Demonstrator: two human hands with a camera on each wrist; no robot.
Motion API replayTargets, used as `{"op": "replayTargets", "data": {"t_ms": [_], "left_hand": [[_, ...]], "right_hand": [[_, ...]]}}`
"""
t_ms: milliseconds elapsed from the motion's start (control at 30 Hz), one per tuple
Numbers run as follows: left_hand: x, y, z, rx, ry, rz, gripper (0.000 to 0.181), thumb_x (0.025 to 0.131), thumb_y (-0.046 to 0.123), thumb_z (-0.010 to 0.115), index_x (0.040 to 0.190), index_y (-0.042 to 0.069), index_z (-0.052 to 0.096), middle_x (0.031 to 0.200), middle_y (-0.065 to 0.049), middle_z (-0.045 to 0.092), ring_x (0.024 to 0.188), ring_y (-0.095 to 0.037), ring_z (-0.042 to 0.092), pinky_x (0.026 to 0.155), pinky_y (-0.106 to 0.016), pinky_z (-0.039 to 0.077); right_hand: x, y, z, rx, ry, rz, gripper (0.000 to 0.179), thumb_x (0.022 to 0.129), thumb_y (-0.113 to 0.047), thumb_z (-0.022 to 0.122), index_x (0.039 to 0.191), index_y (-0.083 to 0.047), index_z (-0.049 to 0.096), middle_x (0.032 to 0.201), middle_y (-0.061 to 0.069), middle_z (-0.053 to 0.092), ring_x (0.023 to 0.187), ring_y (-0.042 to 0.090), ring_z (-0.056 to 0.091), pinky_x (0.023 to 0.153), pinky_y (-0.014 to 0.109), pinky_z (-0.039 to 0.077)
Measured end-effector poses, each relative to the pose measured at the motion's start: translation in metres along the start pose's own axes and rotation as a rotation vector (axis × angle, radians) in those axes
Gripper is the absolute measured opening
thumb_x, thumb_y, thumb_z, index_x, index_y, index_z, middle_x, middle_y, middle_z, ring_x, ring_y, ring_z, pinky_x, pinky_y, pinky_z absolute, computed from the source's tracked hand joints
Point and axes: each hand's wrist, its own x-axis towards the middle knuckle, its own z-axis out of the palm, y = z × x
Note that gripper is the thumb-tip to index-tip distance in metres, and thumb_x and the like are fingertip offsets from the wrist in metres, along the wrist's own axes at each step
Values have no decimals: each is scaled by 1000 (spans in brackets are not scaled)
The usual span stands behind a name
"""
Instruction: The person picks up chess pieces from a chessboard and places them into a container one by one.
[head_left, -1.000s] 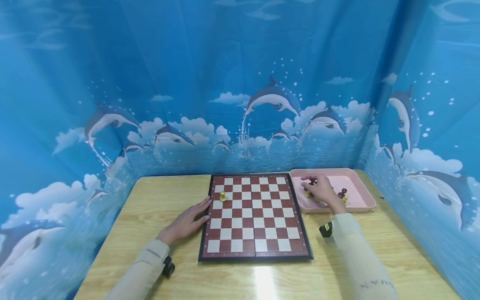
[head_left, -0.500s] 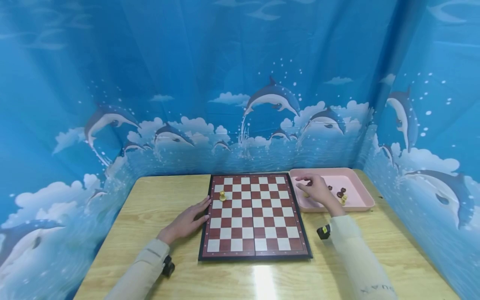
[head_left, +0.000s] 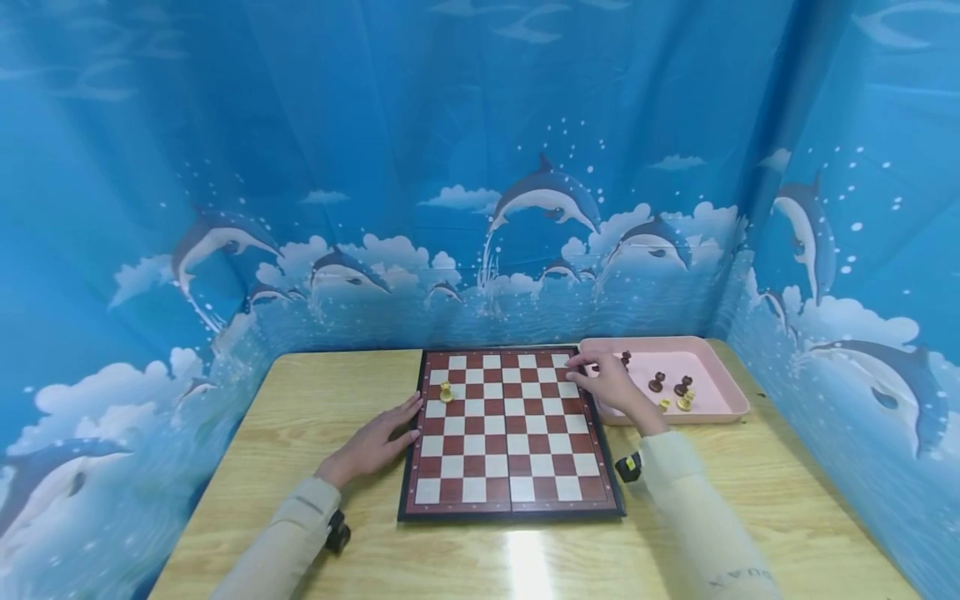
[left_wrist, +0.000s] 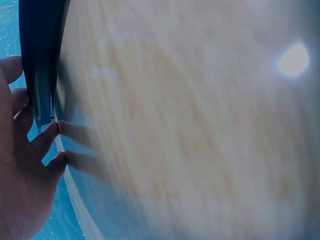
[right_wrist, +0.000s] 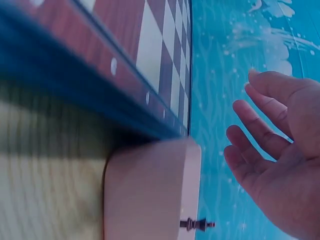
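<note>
My left hand lies at the left edge of the chessboard, its fingertips touching the dark frame; the left wrist view shows the fingers along that frame. A gold chess piece stands on the board's upper left. My right hand is over the tray's left side, its fingertips above the board's upper right edge. In the right wrist view the right hand has loosely bent fingers, with nothing visible between them. A dark chess piece shows above the tray wall there.
A pink tray stands right of the board, holding dark chess pieces and gold chess pieces. The wooden table extends on both sides, and a blue dolphin-print curtain hangs around its back and sides.
My right hand has moved left from over the tray toward the board's upper right edge, uncovering more pieces in the tray. My left hand has stayed put.
</note>
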Motion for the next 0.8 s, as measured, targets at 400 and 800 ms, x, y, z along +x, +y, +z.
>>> {"op": "replayTargets", "data": {"t_ms": [400,800], "left_hand": [[0,-2,1,3,10,10,64,107,47,45,161,15,28,170,-4,19,152,-37,28,123,-59,25],[1,-3,1,6,2,7,65,107,47,44,161,17,27,170,-3,18,153,-36,26,124,-58,25]], "right_hand": [[10,-25,26,81,-110,57,26,97,-12,69,120,-1,72,114,19,67,89,29,63,82,45,56],[24,-44,50,83,-202,-22,28,99,-13,67,123,0,71,123,15,69,119,35,61,104,56,50]]}}
